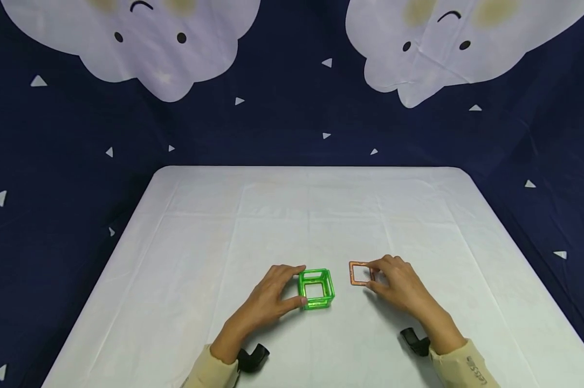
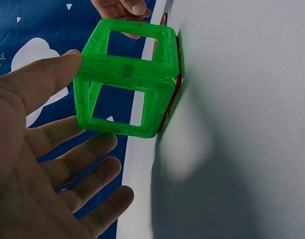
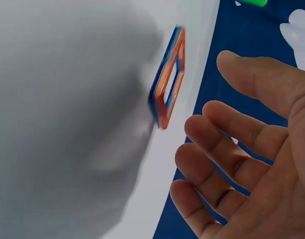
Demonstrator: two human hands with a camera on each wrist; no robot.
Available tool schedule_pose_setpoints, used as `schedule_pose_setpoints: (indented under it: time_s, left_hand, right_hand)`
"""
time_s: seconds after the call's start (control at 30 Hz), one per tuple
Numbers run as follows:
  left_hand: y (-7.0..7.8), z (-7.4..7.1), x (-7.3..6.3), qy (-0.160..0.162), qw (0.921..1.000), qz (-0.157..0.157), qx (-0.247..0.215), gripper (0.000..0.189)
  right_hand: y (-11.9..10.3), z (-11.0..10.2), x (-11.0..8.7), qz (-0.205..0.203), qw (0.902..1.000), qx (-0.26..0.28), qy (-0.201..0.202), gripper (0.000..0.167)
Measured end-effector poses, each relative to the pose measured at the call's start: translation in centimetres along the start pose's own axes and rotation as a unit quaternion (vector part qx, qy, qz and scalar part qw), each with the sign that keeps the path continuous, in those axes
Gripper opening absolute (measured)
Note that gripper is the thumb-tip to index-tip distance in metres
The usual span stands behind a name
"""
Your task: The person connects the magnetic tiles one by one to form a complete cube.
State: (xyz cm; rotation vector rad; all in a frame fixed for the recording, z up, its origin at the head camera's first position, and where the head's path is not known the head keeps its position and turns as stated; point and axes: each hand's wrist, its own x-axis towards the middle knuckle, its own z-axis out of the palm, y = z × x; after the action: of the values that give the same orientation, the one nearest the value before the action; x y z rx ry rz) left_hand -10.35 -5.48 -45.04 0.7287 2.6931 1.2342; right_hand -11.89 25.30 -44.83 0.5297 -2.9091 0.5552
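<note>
A cube of clear green magnetic tiles (image 1: 324, 305) stands on the white table, left of a flat square orange magnetic tile (image 1: 351, 274). My left hand (image 1: 271, 295) holds the cube at its left side, with thumb and index finger at two corners and the other fingers spread. The left wrist view shows a red layer along the cube's base. My right hand (image 1: 399, 283) is at the orange tile's right edge. In the right wrist view its fingers, slightly bent, stand apart from the orange tile (image 3: 162, 94), which has a blue layer beneath it.
The white-covered table (image 1: 282, 231) ends in a rounded far edge. Behind it hangs a dark blue cloth (image 1: 282, 134) with white clouds and small triangles. A black wrist mount (image 1: 254, 358) sits at the left wrist, another black mount (image 1: 415, 342) at the right.
</note>
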Motion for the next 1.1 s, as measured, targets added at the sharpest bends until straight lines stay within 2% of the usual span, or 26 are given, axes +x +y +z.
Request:
schedule_pose_setpoints:
  time_s: [0.23, 0.6, 0.83, 1.1]
  left_hand:
    - [-0.1, -0.3, 0.0, -0.007, 1.0000, 0.005, 0.004, 0.062]
    - [-0.3, -0.5, 0.0, -0.005, 1.0000, 0.002, 0.005, 0.062]
    - [-0.5, -0.7, 0.0, -0.005, 0.9999, 0.007, 0.007, 0.062]
    - [-0.6, -0.7, -0.1, -0.001, 1.0000, 0.008, -0.004, 0.060]
  right_hand:
    - [1.4, -0.1, 0.4, 0.013, 0.9995, -0.007, -0.029, 0.032]
    - [2.4, 0.1, 0.7, 0.007, 0.9978, -0.018, -0.063, 0.049]
    - [2.5, 0.2, 0.7, 0.008, 0.9968, -0.032, -0.073, 0.057]
    - [2.6, 0.4, 0.7, 0.001, 0.9964, -0.040, -0.074, 0.055]
